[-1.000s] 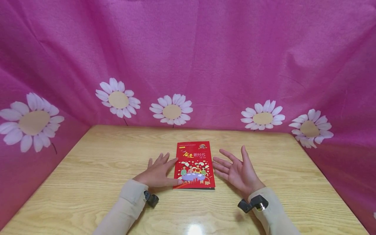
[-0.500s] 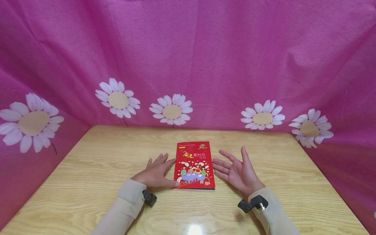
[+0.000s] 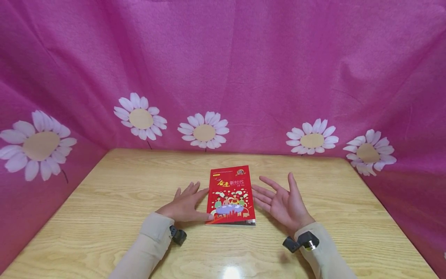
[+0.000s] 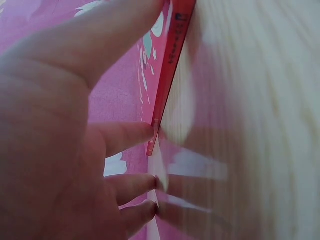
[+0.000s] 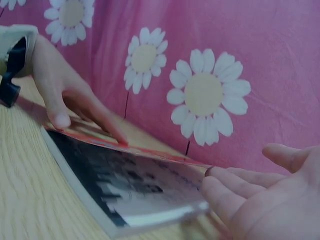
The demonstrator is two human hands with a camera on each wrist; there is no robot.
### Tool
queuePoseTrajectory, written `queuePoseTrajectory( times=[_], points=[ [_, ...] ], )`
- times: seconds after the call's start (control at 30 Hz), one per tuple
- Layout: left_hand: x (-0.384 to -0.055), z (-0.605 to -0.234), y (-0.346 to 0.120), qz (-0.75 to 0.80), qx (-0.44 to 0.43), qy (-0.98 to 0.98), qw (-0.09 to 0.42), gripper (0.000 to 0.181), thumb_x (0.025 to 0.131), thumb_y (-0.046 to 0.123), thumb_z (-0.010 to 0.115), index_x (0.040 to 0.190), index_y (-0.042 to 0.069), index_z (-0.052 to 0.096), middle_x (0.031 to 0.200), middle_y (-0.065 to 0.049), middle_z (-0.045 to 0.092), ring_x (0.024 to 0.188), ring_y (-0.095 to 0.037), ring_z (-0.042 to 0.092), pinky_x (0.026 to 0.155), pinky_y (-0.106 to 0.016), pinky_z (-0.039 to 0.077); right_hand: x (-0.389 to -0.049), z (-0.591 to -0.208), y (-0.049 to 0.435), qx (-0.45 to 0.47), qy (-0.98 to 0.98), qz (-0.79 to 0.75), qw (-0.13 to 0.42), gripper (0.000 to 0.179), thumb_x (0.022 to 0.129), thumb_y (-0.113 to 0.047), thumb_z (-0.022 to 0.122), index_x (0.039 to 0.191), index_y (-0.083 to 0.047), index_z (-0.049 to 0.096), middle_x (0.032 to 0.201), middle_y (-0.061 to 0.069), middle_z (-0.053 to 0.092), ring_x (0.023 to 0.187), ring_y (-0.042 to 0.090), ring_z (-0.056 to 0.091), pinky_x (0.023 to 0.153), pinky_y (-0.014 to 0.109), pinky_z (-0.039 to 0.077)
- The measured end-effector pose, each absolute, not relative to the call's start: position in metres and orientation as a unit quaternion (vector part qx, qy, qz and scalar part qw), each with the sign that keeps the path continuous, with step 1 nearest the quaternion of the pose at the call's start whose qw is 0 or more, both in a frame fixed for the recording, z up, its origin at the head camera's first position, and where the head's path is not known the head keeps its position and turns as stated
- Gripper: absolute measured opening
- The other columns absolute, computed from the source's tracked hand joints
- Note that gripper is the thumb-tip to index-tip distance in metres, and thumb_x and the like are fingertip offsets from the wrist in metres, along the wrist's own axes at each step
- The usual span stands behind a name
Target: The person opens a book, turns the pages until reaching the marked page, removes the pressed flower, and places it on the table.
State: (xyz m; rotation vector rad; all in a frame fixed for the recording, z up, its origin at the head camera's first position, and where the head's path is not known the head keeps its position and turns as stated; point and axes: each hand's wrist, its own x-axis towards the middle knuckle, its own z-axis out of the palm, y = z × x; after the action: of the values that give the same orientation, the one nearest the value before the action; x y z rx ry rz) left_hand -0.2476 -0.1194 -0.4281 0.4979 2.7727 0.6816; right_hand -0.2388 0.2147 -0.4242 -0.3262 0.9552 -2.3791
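A red book (image 3: 231,190) with a colourful cartoon cover lies in the middle of the wooden table. Its front cover is lifted a little along the right side; in the right wrist view a printed inner page (image 5: 135,180) shows beneath it. My left hand (image 3: 182,207) rests at the book's left side, thumb on the lower left cover and index fingertip at the spine (image 4: 172,65). At the right edge, my right hand (image 3: 282,203) lies palm up with fingers extended. Its fingertips (image 5: 214,176) touch the raised cover's edge.
The light wooden table (image 3: 223,248) ends at a pink curtain (image 3: 244,77) with large white daisies at the back and both sides. A black camera is strapped to each wrist over beige sleeves.
The cover's right side has risen slightly, uncovering a strip of page at the lower right. My right fingertips have shifted up with it. My left thumb has drawn back a little toward the spine.
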Motion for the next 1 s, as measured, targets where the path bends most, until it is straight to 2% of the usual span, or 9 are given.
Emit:
queuePoseTrajectory(
  times=[0.37,0.47,0.6,0.77,1.0],
  points=[
    [-0.247,-0.423,-0.120,0.241,0.168,0.949,0.117,0.091,0.075,0.070,0.064,0.150,0.027,0.037,0.160,-0.008,0.019,0.147,-0.030,0.006,0.114,-0.057,-0.001,-0.233,-0.409,0.193,-0.170,0.319,-0.895,0.262,0.097,0.090,-0.074,0.031,0.155,-0.007,0.003,0.160,0.021,0.002,0.146,0.036,0.008,0.116,0.045,0.010],
    [-0.247,-0.424,-0.120,0.240,0.178,0.948,0.112,0.087,0.078,0.068,0.062,0.149,0.024,0.038,0.159,-0.010,0.019,0.147,-0.032,0.007,0.113,-0.059,0.000,-0.231,-0.406,0.185,-0.174,0.328,-0.893,0.254,0.096,0.091,-0.073,0.030,0.155,-0.007,0.004,0.160,0.018,0.004,0.146,0.034,0.009,0.116,0.044,0.011],
    [-0.246,-0.427,-0.119,0.243,0.184,0.946,0.111,0.085,0.080,0.067,0.060,0.149,0.023,0.039,0.159,-0.011,0.019,0.147,-0.033,0.007,0.112,-0.060,0.000,-0.228,-0.404,0.171,-0.177,0.362,-0.882,0.244,0.093,0.093,-0.072,0.026,0.154,-0.005,0.007,0.160,0.017,0.008,0.146,0.031,0.013,0.115,0.042,0.017],
    [-0.246,-0.428,-0.118,0.244,0.178,0.947,0.112,0.082,0.081,0.068,0.059,0.148,0.024,0.040,0.159,-0.010,0.021,0.147,-0.032,0.008,0.112,-0.061,0.000,-0.228,-0.406,0.154,-0.189,0.395,-0.863,0.252,0.090,0.095,-0.069,0.021,0.154,-0.002,0.011,0.160,0.017,0.008,0.146,0.030,0.015,0.114,0.041,0.022],
    [-0.247,-0.426,-0.120,0.237,0.176,0.949,0.112,0.081,0.082,0.068,0.057,0.149,0.026,0.039,0.159,-0.009,0.020,0.147,-0.032,0.008,0.113,-0.060,0.001,-0.228,-0.410,0.138,-0.191,0.368,-0.867,0.277,0.095,0.091,-0.074,0.022,0.154,-0.003,0.010,0.161,0.012,0.009,0.146,0.029,0.014,0.116,0.042,0.017]
  ],
)
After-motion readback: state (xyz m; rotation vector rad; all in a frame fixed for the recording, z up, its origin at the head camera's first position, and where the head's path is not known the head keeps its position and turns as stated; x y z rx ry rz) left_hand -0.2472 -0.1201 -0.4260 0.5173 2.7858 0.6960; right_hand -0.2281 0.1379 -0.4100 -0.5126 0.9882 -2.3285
